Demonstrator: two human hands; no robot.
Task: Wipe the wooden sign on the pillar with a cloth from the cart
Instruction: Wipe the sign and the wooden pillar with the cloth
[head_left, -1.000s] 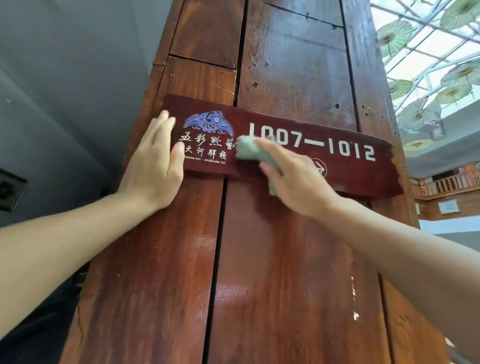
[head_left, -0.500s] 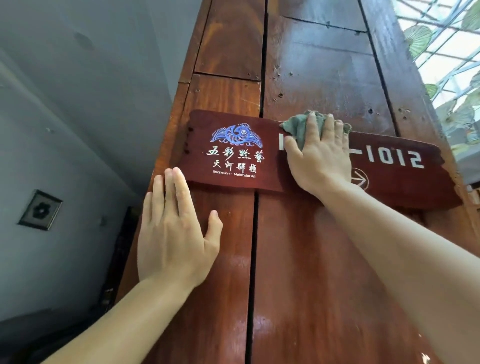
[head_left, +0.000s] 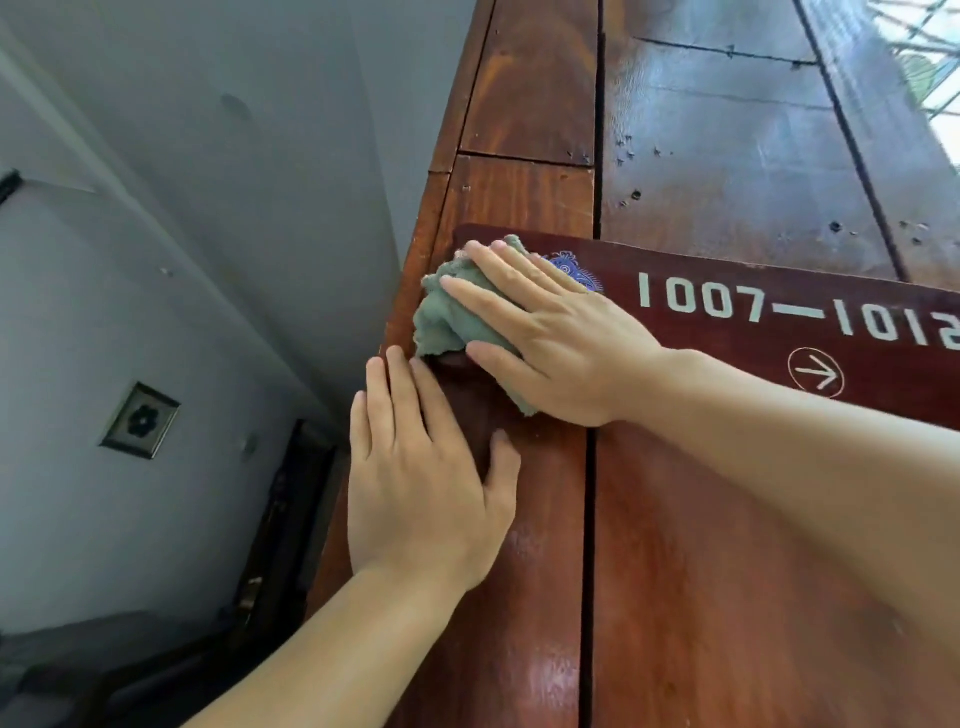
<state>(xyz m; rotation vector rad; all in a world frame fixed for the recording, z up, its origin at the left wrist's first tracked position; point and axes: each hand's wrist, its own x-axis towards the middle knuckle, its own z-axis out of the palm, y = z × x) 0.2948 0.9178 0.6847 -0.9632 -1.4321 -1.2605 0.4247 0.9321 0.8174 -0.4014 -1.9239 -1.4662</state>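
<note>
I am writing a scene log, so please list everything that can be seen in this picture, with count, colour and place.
wooden sign: one, dark red with white numbers 1007-1012, an arrow and a blue emblem, mounted on the pillar; its left part is covered.
cloth: one, grey-green, bunched, pressed on the left end of the sign.
pillar: one, reddish-brown planks, filling the middle and right.
wall: grey, at the left.
framed plaque: one, small, dark with a pale frame, on the wall.
right hand: flat on the cloth, fingers spread.
left hand: flat on the pillar, just below the sign's left end, holding nothing.
</note>
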